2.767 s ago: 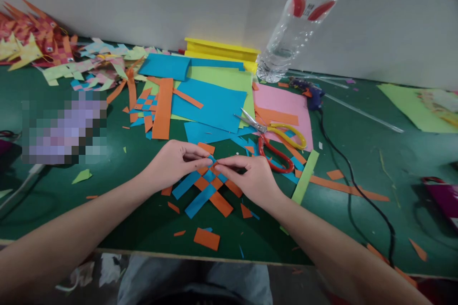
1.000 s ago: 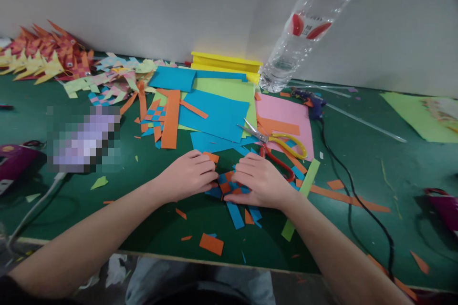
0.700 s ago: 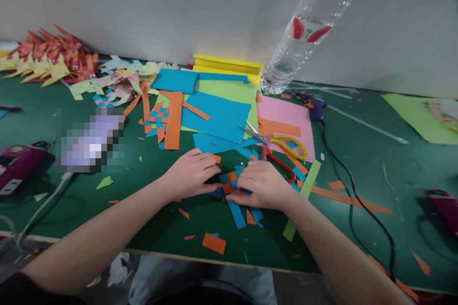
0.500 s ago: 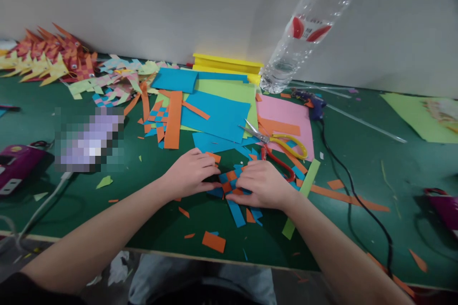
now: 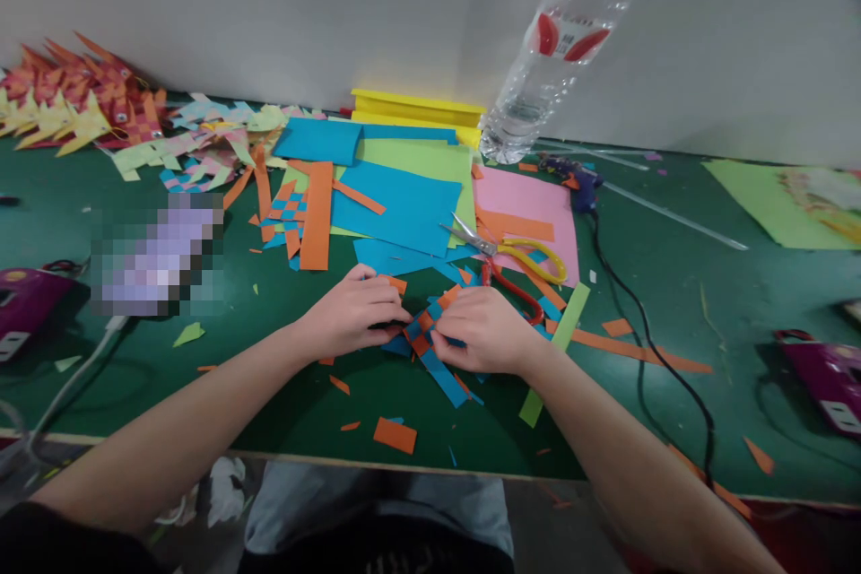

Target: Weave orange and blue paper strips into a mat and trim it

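Observation:
A small woven piece of blue and orange paper strips (image 5: 425, 323) lies between my hands, with a loose blue strip end angled toward the table's front edge. My left hand (image 5: 356, 314) is closed at the piece's left corner, thumb and fingers bent together. From the right side, my right hand (image 5: 481, 332) pinches the piece and covers part of its weave. Just behind my right hand lie scissors (image 5: 494, 247) with a yellow handle, and a red handle (image 5: 521, 289) shows beside them. Blue and orange scraps surround the weave.
Blue sheets (image 5: 396, 202) and a pink sheet (image 5: 525, 206) lie behind my hands. A clear bottle (image 5: 548, 63) leans at the wall. A glue gun (image 5: 579, 186) trails its black cord across the right side. At left are a blurred phone (image 5: 161, 256) and woven paper fish (image 5: 81, 94).
The woven piece has turned and tilted slightly between my fingers, its blue strip now pointing more to the right. My right hand has shifted a little left, and the whole view has moved slightly.

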Available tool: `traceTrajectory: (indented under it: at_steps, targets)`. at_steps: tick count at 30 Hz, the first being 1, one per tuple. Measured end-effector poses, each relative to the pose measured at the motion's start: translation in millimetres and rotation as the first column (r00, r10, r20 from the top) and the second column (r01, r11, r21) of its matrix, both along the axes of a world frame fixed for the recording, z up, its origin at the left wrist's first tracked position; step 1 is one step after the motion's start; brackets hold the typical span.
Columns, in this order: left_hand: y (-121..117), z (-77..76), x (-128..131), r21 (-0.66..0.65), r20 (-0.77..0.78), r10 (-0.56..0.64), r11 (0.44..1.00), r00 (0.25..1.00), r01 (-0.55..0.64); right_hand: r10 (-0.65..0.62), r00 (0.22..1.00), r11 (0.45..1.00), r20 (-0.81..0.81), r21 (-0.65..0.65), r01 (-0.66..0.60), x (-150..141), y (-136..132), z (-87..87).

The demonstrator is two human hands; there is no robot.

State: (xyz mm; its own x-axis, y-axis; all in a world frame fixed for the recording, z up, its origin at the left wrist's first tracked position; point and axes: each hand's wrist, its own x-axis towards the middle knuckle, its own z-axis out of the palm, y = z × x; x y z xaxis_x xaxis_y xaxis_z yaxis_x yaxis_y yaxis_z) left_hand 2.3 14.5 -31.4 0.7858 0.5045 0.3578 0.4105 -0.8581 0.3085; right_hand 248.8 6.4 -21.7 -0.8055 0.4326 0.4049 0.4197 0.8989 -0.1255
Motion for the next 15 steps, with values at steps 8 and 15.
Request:
traceTrajectory:
  at_steps: [8,15]
  targets:
    - [-3,1.8,2,0.134,0.012,-0.033,0.990,0.999,0.032,-0.005,0.996,1.000,-0.085,-0.016,0.004,-3,1,-1.7]
    - [-6,7.7,5,-0.153,0.303,0.104,0.987,0.947,-0.059,-0.282,0.872,0.959,-0.399,-0.142,0.245,2,2,9.6]
